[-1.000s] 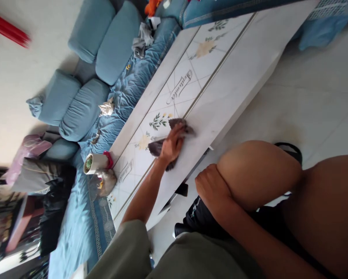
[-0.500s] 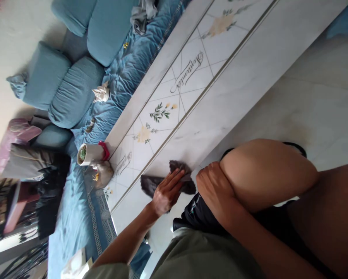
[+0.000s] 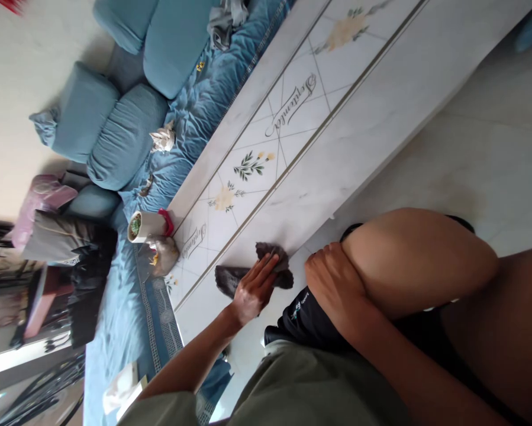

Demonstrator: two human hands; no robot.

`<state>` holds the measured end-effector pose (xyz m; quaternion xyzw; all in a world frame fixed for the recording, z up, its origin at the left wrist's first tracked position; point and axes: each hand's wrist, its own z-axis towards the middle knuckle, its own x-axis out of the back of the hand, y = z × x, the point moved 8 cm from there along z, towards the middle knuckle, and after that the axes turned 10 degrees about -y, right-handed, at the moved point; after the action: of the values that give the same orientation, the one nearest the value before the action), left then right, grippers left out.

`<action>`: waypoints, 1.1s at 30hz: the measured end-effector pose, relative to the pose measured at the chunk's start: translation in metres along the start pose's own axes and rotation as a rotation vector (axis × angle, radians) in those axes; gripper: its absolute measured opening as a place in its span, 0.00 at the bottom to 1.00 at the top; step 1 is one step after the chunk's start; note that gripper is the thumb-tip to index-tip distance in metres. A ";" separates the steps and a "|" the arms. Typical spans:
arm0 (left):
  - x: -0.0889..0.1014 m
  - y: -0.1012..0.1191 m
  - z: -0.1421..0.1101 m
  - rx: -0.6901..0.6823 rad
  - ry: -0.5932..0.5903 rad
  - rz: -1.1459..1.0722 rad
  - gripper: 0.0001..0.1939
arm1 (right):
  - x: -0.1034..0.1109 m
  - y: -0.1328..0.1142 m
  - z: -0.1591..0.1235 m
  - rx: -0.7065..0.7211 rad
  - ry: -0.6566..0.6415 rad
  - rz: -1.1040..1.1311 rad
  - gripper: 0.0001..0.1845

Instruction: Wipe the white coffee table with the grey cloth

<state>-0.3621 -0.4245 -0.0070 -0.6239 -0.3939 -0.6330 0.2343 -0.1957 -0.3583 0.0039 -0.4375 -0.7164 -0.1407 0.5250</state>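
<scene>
My left hand [image 3: 252, 293] lies on a dark brown fluffy cloth [image 3: 230, 279], its fingers pressing the bunched cloth against the long white table [image 3: 310, 171]. Part of the cloth spreads out to the left of the fingers, near the table's front edge. The thumb is mostly hidden. My right hand [image 3: 334, 275] is curled over my bent knee [image 3: 419, 260], with its fingers close together and their tips out of sight. No object shows in that hand. Flowers, lines and the word "September" decorate a strip along the tabletop.
At the table's left end stand a white pot [image 3: 148, 226] with a small plant and a clear bag [image 3: 164, 257] with something inside. Behind runs a blue-covered sofa [image 3: 183, 142] with cushions [image 3: 126, 133]. A pale tiled floor [image 3: 470, 160] lies at right.
The view has shifted a little, so the table and sofa sit farther right. My left hand and the cloth have slid slightly toward the table's left end. My right hand stays on the knee.
</scene>
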 end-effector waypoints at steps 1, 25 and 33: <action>-0.002 0.000 0.012 0.006 0.007 0.007 0.25 | 0.000 -0.003 -0.002 0.001 -0.030 -0.076 0.22; 0.013 -0.002 -0.020 -0.035 -0.007 0.002 0.24 | 0.000 0.010 -0.008 -0.047 -0.047 -0.157 0.19; -0.001 0.001 0.057 -0.033 0.031 -0.040 0.26 | -0.003 -0.001 -0.012 -0.036 -0.028 -0.205 0.19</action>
<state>-0.3263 -0.3802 -0.0129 -0.6097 -0.3921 -0.6536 0.2174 -0.1889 -0.3689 0.0062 -0.3732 -0.7619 -0.2005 0.4899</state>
